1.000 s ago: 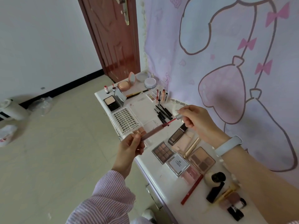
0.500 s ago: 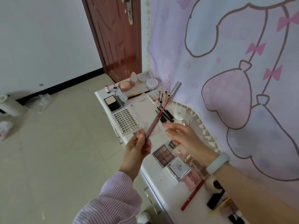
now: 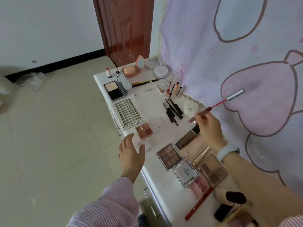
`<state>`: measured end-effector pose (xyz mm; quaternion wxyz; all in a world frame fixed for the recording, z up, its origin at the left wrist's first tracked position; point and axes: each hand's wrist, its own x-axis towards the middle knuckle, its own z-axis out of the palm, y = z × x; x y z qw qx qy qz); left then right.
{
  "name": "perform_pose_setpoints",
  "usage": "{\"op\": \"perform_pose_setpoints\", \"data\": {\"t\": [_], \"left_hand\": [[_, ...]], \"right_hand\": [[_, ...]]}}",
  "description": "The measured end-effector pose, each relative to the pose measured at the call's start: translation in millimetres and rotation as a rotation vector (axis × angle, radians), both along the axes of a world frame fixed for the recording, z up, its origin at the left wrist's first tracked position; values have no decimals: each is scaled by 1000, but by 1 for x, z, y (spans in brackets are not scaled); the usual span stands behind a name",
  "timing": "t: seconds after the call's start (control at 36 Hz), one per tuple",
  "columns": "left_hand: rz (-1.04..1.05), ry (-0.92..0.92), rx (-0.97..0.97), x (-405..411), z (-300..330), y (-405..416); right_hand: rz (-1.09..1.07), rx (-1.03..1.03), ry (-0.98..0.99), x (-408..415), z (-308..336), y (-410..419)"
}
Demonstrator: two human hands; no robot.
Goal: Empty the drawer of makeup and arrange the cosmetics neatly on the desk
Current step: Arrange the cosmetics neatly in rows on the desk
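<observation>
Pinched between thumb and fingertips of the right hand [image 3: 207, 122], a slim red lip-gloss tube with a silver cap [image 3: 218, 104] is held above the white desk [image 3: 157, 133], cap end tilted up toward the pink cartoon wall hanging [image 3: 262, 66]. Grip sits at the tube's lower end, probably so the tube can be lowered end-first. Tube touches no surface.

Left hand [image 3: 132, 154] holds nothing: fingers straight and spread, palm down over the desk's front edge, near the small clear-cased blush palette [image 3: 145, 130]. Contact with the desk cannot be told.

Layout looks sorted by type: black liner pencils [image 3: 173, 110] lie together mid-desk; slim tubes stand upright [image 3: 173, 89] at the back by the hanging; flat brown eyeshadow palettes [image 3: 168, 156] cluster nearer the body. Judgement: gloss belongs with the slim items.

Drawer itself is not visible; only a metal handle [image 3: 148, 199] shows below the desk edge.
</observation>
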<state>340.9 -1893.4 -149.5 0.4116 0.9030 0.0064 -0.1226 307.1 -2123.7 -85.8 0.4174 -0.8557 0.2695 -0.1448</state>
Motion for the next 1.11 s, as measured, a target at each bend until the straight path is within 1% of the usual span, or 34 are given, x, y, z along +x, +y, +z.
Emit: {"op": "perform_pose_setpoints", "data": {"t": [0.11, 0.17, 0.22, 0.31, 0.39, 0.56, 0.86, 1.11], "left_hand": [[-207, 54, 205, -1, -27, 9], [-283, 74, 249, -1, -36, 10], [-312, 99, 242, -1, -41, 13], [-337, 97, 235, -2, -46, 17], [-356, 100, 250, -2, -49, 20], [-349, 132, 255, -3, -47, 16], [-350, 142, 234, -3, -47, 18], [-353, 146, 234, -3, -48, 19]], "right_hand": [[-12, -54, 122, 14, -31, -24], [3, -105, 162, 20, -39, -28], [3, -132, 179, 25, -47, -30], [9, -120, 199, 32, -57, -36], [34, -157, 243, 35, -67, -41], [40, -211, 243, 34, -74, -41], [7, -93, 214, 33, -71, -33], [7, -69, 189, 32, -71, -34]]}}
